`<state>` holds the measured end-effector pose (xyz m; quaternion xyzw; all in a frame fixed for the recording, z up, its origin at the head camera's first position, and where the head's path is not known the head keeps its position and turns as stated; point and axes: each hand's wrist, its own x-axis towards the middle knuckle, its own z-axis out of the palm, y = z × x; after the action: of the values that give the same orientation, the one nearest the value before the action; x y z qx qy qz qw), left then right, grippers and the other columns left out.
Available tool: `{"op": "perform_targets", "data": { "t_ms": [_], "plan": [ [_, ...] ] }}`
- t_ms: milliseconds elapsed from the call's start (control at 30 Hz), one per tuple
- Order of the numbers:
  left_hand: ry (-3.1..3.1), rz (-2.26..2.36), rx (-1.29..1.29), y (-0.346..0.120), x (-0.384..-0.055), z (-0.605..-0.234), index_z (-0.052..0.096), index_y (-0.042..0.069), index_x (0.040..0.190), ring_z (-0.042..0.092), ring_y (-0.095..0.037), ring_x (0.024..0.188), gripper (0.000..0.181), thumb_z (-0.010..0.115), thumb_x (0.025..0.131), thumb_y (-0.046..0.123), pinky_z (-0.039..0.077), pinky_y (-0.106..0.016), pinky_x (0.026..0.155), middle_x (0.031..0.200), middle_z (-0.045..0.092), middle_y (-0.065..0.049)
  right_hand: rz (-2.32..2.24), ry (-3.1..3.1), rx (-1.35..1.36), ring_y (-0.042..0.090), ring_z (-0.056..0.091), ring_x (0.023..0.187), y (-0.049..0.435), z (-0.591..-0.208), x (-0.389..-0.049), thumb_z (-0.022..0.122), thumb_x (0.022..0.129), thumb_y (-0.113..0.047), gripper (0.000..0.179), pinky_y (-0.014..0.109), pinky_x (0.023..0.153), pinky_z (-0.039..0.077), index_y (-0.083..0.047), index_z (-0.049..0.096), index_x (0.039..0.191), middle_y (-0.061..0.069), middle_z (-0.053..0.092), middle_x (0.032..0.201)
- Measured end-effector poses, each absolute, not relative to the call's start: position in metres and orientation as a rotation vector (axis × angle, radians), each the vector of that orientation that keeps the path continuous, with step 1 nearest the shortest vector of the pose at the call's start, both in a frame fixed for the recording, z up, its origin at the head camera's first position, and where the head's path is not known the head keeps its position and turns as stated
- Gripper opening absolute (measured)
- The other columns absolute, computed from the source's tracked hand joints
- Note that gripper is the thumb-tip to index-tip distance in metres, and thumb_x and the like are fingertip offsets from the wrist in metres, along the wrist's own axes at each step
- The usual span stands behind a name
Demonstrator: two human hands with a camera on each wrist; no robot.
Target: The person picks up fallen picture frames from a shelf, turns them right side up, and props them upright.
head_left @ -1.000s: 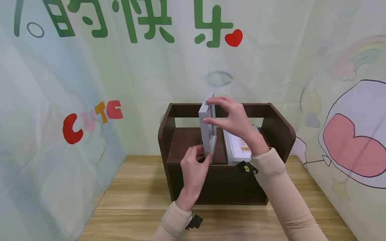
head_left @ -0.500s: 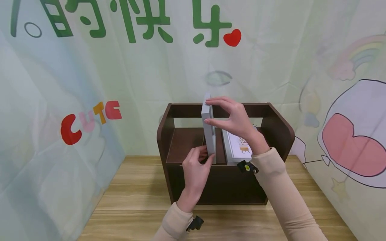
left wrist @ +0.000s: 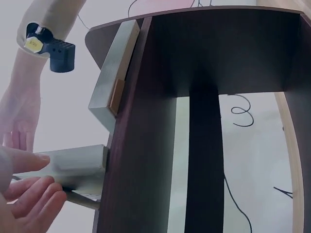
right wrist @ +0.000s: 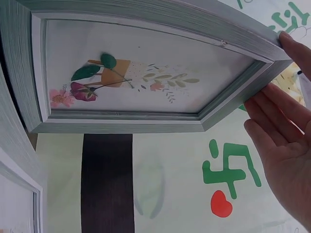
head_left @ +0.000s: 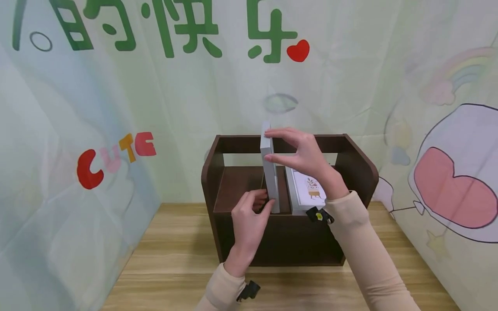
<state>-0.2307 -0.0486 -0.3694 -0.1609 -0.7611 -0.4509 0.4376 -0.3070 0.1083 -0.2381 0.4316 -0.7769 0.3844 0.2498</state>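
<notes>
A grey-white picture frame (head_left: pixel 269 172) stands nearly upright, edge toward me, on a dark brown desk shelf (head_left: pixel 237 185). My right hand (head_left: pixel 305 151) holds its upper part between thumb and fingers. Down at the lower near corner, my left hand (head_left: pixel 249 220) grips the frame, thumb on the right and fingers on the left. Inside the frame, the right wrist view shows a printed plant on an orange stand, beside a dark red rose (right wrist: pixel 83 91) and a pink flower (right wrist: pixel 62 98). From the left wrist, the frame's edge (left wrist: pixel 77 165) shows between thumb and fingers.
Another picture frame (head_left: pixel 311 188) lies on the shelf at right, its plant picture facing up, partly hidden by my right forearm. The shelf has raised side panels (head_left: pixel 359 166) and a back rail (head_left: pixel 241 144). It stands on a wooden table (head_left: pixel 175 246) before a printed cloth (head_left: pixel 186 99).
The held picture frame has turned more edge-on to me and come slightly more upright, its lower end shifting a little right. Both hands keep their hold.
</notes>
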Motion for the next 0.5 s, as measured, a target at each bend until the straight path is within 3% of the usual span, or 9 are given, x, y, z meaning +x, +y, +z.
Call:
{"op": "perform_targets", "data": {
  "t_ms": [267,500],
  "plan": [
    [-1.907,-1.061,-0.279,-0.061,-0.229,-0.363,0.068,0.007,0.095,0.064,-0.016,0.073,0.023,0.079,0.076,0.012,0.056,-0.027,0.063,0.084,0.064,-0.004,1.113,-2.125,1.174,0.007,0.053,0.121,0.105,-0.242,-0.307,0.078,0.078,-0.029,0.05,0.03,0.106,0.041,-0.018,0.063,0.124,-0.005,0.062,0.126],
    [-2.019,-1.108,-0.261,-0.063,-0.235,-0.358,0.067,0.003,0.097,0.065,-0.022,0.08,0.025,0.079,0.075,0.009,0.057,-0.033,0.071,0.089,0.065,-0.009,1.138,-2.141,1.147,0.021,0.056,0.121,0.1,-0.222,-0.275,0.077,0.078,-0.01,0.046,0.034,0.106,0.041,-0.001,0.062,0.121,0.014,0.063,0.124]
  ]
}}
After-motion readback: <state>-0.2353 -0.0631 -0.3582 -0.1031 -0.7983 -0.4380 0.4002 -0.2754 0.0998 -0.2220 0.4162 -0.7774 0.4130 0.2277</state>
